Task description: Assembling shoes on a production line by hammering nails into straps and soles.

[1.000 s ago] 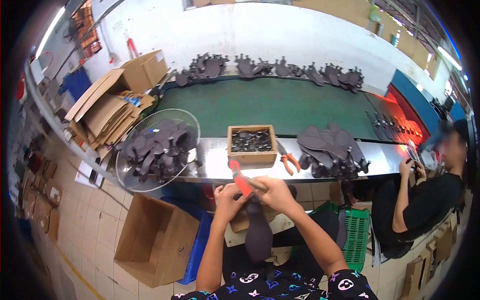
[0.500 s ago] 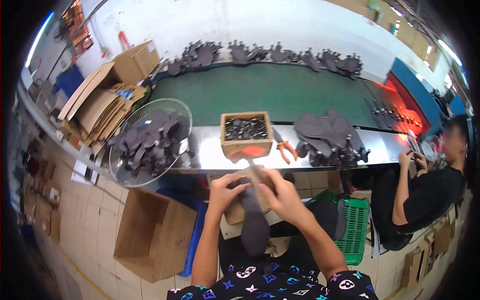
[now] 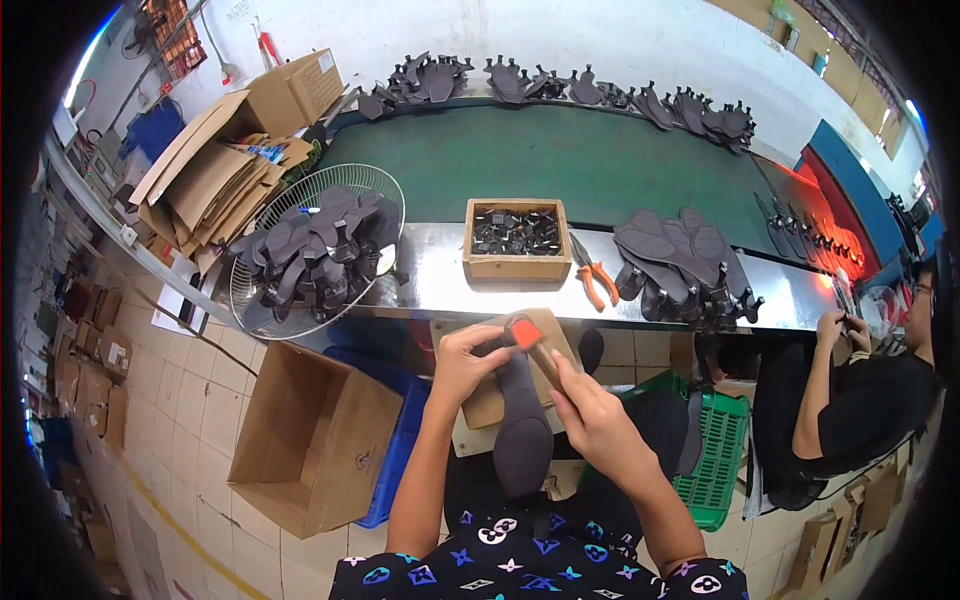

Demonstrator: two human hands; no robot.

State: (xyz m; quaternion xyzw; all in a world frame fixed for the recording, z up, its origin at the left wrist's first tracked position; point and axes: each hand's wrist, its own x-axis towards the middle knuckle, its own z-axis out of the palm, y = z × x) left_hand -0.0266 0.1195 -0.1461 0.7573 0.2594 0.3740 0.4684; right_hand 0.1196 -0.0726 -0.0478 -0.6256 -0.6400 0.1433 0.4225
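My left hand (image 3: 470, 368) pinches the narrow far end of a dark grey, sole-shaped piece (image 3: 523, 455). Its broad end hangs toward my lap. In my right hand (image 3: 603, 425) is a hammer (image 3: 546, 362) with a wooden handle and a red patch on its head. The hammer head is right beside my left fingertips, over the end of the piece; whether it touches cannot be made out. Under both lies a brown block (image 3: 485, 405). My left fingers hide the piece's far tip.
On the metal bench edge (image 3: 425, 270) stand a wooden box (image 3: 515, 268) of small black parts, orange-handled pliers (image 3: 597, 285) and a pile of grey pieces (image 3: 680, 255). A wire basket (image 3: 398, 200) holds more. Below are a cardboard box (image 3: 310, 450) and green crate (image 3: 722, 455). A co-worker (image 3: 870, 390) sits right.
The hammer head has come nearer to my left fingertips, and its handle now slants more. My left hand still holds the grey piece. The whole view has shifted slightly.
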